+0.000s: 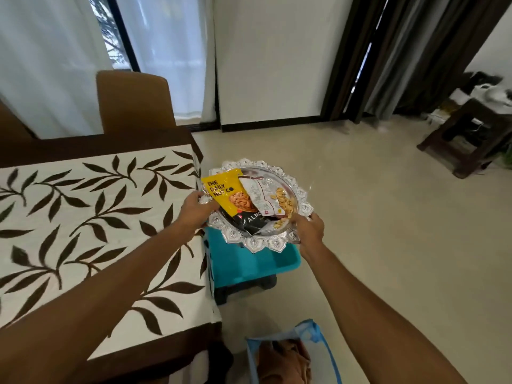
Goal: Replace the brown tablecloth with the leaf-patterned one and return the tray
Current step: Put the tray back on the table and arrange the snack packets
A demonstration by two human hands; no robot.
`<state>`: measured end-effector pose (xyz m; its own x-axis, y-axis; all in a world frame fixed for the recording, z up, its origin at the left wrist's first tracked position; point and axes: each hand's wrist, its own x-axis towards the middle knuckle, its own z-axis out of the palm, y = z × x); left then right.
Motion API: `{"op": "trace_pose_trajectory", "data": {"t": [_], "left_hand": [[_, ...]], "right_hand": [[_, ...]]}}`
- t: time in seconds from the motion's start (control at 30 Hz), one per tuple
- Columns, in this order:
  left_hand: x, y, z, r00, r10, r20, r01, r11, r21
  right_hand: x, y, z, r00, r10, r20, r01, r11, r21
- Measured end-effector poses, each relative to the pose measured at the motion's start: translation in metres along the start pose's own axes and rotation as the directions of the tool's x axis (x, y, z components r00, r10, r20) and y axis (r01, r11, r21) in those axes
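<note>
Just beside the corner of the leaf-patterned tablecloth [97, 217], over a teal stool [249, 261], the ornate silver tray [277, 246] was held in both hands. The left hand [194, 207] gripped the rim on the cloth side, thumb over the edge next to the yellow almond packet [224, 192]. The right hand [310, 228] curled round the rim on the opposite side.

The leaf-patterned cloth already lay spread flat, and brown fabric [282, 358] (most likely the old brown cloth) sat bunched in a blue bag [313, 333] on the floor. Returning the tray therefore looked like the last step.

To do it well, the tray should be kept level, since the almond packet, a white packet [260, 198] and some pale nuts [285, 200] lay loose on it, the yellow one overhanging the rim. It would be wise to carry the tray clear above the cloth's edge. It could then be lowered flat toward the middle rather than slid, which could ruck the fresh cloth. Neither grip should loosen until the tray rests fully.
</note>
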<state>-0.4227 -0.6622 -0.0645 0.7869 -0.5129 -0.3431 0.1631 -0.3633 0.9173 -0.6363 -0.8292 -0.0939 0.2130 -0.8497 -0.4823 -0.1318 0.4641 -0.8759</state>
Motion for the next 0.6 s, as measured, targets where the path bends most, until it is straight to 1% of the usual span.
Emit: {"op": "trace_pose_trajectory", "data": {"t": [0.1,0.27,0.33,0.43,0.53,0.6], "left_hand": [[-0.027,0.008,-0.025,0.995,0.037,-0.097,-0.038,0.999,-0.006],[-0.081,0.004,-0.092,0.978,0.040,-0.205,-0.047,0.998,-0.028],[-0.102,-0.002,-0.126,0.967,0.013,-0.256,-0.025,0.999,-0.043],[-0.130,-0.013,-0.181,0.947,-0.038,-0.317,0.004,0.994,-0.108],[-0.154,-0.023,-0.233,0.934,-0.081,-0.349,0.029,0.988,-0.152],[-0.170,-0.033,-0.269,0.923,-0.092,-0.373,0.022,0.982,-0.186]], "right_hand": [[-0.028,-0.007,0.009,0.997,-0.073,0.032,0.074,0.996,-0.046],[-0.085,-0.019,0.043,0.969,-0.191,0.159,0.204,0.976,-0.071],[-0.111,-0.021,0.065,0.950,-0.207,0.234,0.229,0.971,-0.073],[-0.146,-0.016,0.103,0.909,-0.223,0.351,0.274,0.956,-0.101],[-0.179,-0.004,0.140,0.878,-0.225,0.423,0.305,0.943,-0.131],[-0.205,0.008,0.167,0.865,-0.202,0.459,0.305,0.939,-0.162]]}}
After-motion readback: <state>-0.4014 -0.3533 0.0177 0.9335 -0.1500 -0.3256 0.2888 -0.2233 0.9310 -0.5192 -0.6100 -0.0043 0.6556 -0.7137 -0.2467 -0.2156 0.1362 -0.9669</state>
